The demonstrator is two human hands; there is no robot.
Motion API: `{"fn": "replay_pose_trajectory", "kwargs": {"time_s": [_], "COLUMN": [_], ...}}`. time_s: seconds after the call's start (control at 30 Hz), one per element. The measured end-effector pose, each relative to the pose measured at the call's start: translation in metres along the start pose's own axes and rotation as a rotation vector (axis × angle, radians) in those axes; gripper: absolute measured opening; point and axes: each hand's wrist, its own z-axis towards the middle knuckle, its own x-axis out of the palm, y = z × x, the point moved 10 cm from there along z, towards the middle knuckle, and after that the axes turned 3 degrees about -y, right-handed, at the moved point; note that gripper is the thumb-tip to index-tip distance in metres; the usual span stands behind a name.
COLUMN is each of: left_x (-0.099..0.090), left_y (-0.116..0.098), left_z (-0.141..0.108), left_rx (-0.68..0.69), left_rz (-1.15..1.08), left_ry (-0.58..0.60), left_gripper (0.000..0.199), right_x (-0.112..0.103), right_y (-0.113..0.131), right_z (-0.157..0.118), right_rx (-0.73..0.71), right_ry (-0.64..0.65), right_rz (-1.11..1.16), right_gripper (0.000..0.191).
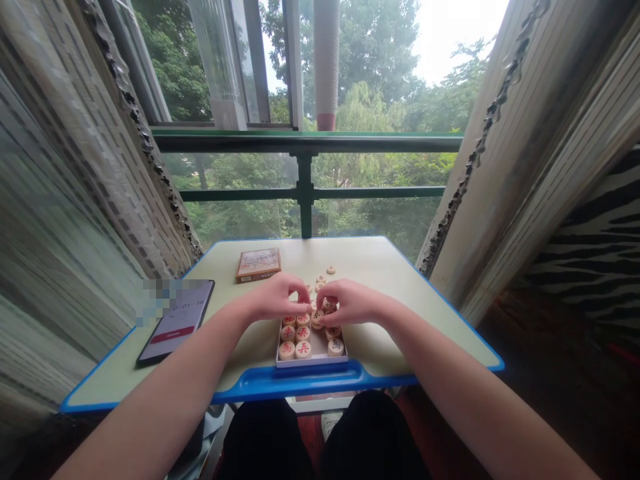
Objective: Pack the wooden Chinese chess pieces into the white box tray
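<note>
A shallow white box (313,364) of Chinese chess pieces sits at the table's near edge. Red-marked pieces (303,333) fill two columns on its left; black-marked pieces (335,347) line its right side. My right hand (350,300) reaches in from the right, thumb and fingers closed on a black-marked chess piece (317,319) in the middle of the box. Over the box's far left part, my left hand (283,297) has its fingers curled together; whatever may be between them is hidden. Both hands cover the far end of the box.
Loose chess pieces (331,270) lie on the table (400,313) beyond my hands. A brown flat box (259,264) stands at the back left. On the left lies a phone (175,327) showing a timer. Curtains hang at both sides, with a railing (380,142) beyond.
</note>
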Motion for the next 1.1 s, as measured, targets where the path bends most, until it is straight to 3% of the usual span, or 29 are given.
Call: {"fn": "replay_pose_trajectory", "kwargs": {"time_s": [0.13, 0.73, 1.1], "left_x": [-0.004, 0.015, 0.012], "left_y": [-0.006, -0.025, -0.021], "left_z": [-0.001, -0.005, -0.005], "left_rx": [0.027, 0.127, 0.078], "left_rz": [0.021, 0.131, 0.137], "left_ry": [-0.032, 0.150, 0.136], "left_gripper": [0.014, 0.018, 0.019], "right_x": [0.001, 0.011, 0.008], "right_y": [0.000, 0.006, 0.010], "right_z": [0.000, 0.003, 0.003], "right_rx": [-0.008, -0.058, -0.072], "right_ry": [0.015, 0.087, 0.081], "right_rz": [0.002, 0.088, 0.052], "right_gripper": [0.021, 0.015, 0.011]}}
